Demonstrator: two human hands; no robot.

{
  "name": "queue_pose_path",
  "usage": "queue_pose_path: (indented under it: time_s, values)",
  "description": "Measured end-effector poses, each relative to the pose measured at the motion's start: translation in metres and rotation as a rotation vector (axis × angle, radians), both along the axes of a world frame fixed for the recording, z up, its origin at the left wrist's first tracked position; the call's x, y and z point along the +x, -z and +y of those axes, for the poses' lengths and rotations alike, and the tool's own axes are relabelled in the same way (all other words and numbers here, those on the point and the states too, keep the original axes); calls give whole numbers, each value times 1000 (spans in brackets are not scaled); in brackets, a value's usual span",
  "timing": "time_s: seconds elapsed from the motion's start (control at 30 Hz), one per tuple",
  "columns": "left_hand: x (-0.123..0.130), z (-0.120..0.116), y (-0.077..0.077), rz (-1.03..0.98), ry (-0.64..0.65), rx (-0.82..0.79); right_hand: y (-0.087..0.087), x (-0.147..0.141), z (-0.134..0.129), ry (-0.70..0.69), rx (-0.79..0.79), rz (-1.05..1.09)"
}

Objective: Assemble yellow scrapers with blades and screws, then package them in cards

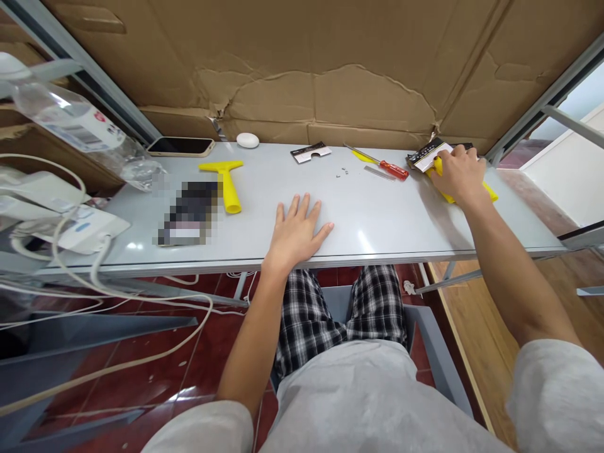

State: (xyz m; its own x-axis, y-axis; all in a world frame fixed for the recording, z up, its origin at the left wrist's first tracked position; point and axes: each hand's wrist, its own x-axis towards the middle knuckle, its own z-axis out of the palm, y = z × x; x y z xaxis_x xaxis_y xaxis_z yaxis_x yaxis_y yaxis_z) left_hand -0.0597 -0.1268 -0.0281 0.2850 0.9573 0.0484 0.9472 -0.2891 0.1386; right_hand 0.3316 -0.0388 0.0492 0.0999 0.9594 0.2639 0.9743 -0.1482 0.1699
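My left hand (297, 229) lies flat on the grey-white tabletop (264, 242) near its front edge, fingers spread, holding nothing. At the right end of the table, my right hand (458, 173) is closed over a yellow plastic piece (491, 192), which shows on both sides of the fingers. Its full shape is hidden under the hand. Black-and-white packaging (429, 154) lies against the fingertips. To the left of that hand are a red-handled screwdriver (394, 170), a thin metal blade (379, 173) and a few tiny screws (343, 172).
A yellow T-shaped handle (230, 185) lies left of centre, beside a blurred dark item (191, 214). Toward the back are a phone (182, 146), a white oval case (248, 140) and a cut card (310, 153). A plastic bottle (89, 126) and white power strips (89, 226) with cables crowd the left.
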Motion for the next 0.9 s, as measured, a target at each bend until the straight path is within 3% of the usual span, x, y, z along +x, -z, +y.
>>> queue_pose_path:
  time_s: [0.33,0.77,0.9]
  values:
    - [0,0,2,20,-5,25,24,19,21,9,14,80]
    - [-1,0,4,10,-4,47,13,44,31,184,77,131]
    - [-1,2,6,10,1,45,8,49,35,110,19,160]
